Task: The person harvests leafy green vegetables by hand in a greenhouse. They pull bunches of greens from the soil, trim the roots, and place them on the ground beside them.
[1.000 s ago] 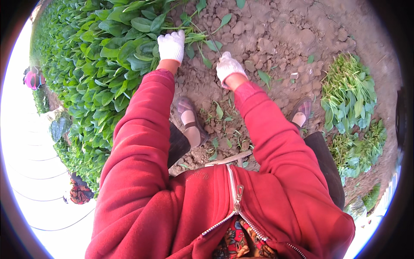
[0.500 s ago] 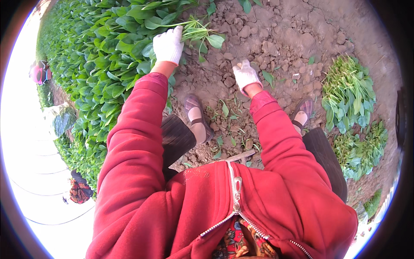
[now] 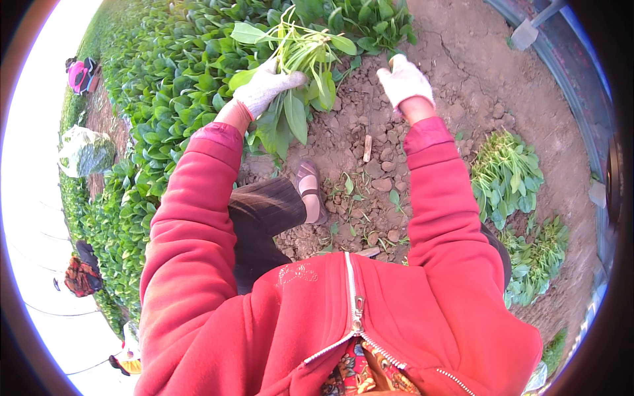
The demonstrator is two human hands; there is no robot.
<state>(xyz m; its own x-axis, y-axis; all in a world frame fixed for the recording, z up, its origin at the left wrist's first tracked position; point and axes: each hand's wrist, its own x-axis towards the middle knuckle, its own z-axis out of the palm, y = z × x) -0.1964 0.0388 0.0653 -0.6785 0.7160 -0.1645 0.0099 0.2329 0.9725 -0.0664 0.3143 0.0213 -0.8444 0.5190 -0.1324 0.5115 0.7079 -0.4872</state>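
Observation:
My left hand (image 3: 269, 87), in a white knit glove, grips a bunch of leafy greens (image 3: 305, 54) that look like spinach, with pale stems and broad leaves hanging below. To the right, my right hand (image 3: 407, 83), gloved too, is over bare soil near the edge of the growing plants. Its thumb is apart from the fingers and I see nothing held in it. Between my hands a thin tool with a short wooden handle (image 3: 367, 148) lies on the cloddy soil.
Dense green crop (image 3: 178, 86) fills the left and far side. Cut greens lie in piles at right, one pile (image 3: 507, 175) beyond another (image 3: 538, 257). A blue-grey sheet edge (image 3: 573, 86) curves along the far right. Other people (image 3: 82, 76) crouch at far left, near a plastic-wrapped bundle (image 3: 86, 152).
The tool has left my right hand and now lies on the soil. My right hand has moved farther away and right. The greens in my left hand are lifted and turned; the view has shifted.

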